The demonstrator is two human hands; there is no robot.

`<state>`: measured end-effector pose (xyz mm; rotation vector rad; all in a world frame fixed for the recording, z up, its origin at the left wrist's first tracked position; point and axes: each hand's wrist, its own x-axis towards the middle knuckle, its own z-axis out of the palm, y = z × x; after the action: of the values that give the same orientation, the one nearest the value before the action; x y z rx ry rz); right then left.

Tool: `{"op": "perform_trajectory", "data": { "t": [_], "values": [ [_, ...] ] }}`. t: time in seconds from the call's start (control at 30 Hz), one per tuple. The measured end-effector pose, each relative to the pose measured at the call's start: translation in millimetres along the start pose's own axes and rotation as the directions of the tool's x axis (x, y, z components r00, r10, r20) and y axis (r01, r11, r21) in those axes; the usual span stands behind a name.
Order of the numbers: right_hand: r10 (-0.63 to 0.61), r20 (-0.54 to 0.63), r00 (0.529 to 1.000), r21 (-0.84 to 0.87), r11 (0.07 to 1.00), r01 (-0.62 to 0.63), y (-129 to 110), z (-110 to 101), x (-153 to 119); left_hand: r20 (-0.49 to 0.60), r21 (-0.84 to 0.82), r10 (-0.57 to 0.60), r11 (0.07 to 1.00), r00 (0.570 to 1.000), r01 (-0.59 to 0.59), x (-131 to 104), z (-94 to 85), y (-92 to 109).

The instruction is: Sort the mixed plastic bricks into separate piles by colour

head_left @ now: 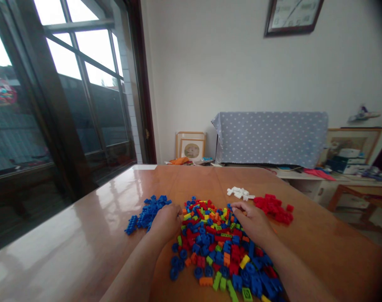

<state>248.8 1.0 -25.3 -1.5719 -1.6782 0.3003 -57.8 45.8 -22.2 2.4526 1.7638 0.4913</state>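
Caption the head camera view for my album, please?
Left hand and right hand flank a multicoloured pile of toy bricks.

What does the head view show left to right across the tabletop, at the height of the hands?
Blue brick pile → left hand → mixed-color brick pile → right hand → red brick pile.

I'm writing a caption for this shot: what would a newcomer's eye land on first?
Most likely the big mixed heap of toy bricks, red, blue, yellow, green and orange, spread on the glossy table between the two hands. Next, the single-color piles around it: blue beside the left hand, red beyond the right hand, and a small white one farther back.
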Motion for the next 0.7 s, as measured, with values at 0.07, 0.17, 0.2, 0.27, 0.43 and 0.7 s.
{"op": "perform_trajectory", "data": {
  "t": [0.07,0.17,0.2,0.27,0.43,0.7],
  "values": [
    [-0.003,0.001,1.000,0.001,1.000,0.003,0.0,-0.4,-0.2,-0.078,0.024,-0.041,0.999,0.996,0.043,0.9,-4.9,-4.6],
    [-0.015,0.002,1.000,0.002,1.000,0.015,-0.2,-0.1,-0.4,-0.154,0.082,-0.140,0.985,0.978,0.154,0.7,-13.2,-12.0],
    [-0.017,0.001,1.000,0.003,1.000,0.017,-0.3,0.1,-0.4,-0.170,0.105,-0.174,0.976,0.970,0.193,0.2,-15.7,-13.9],
    [-0.019,-0.001,1.000,0.008,1.000,0.019,-0.6,0.4,-0.3,-0.198,0.134,-0.224,0.958,0.954,0.252,-1.1,-19.4,-16.1],
    [-0.017,-0.007,1.000,0.031,0.999,0.018,-1.3,0.3,-0.7,-0.225,0.098,-0.250,0.956,0.942,0.277,-1.3,-18.5,-13.5],
    [-0.026,0.019,0.999,0.010,1.000,0.025,-5.3,0.3,-2.6,-0.086,-0.262,0.089,0.959,0.992,-0.109,-2.4,-10.3,9.1]
  ]
}}
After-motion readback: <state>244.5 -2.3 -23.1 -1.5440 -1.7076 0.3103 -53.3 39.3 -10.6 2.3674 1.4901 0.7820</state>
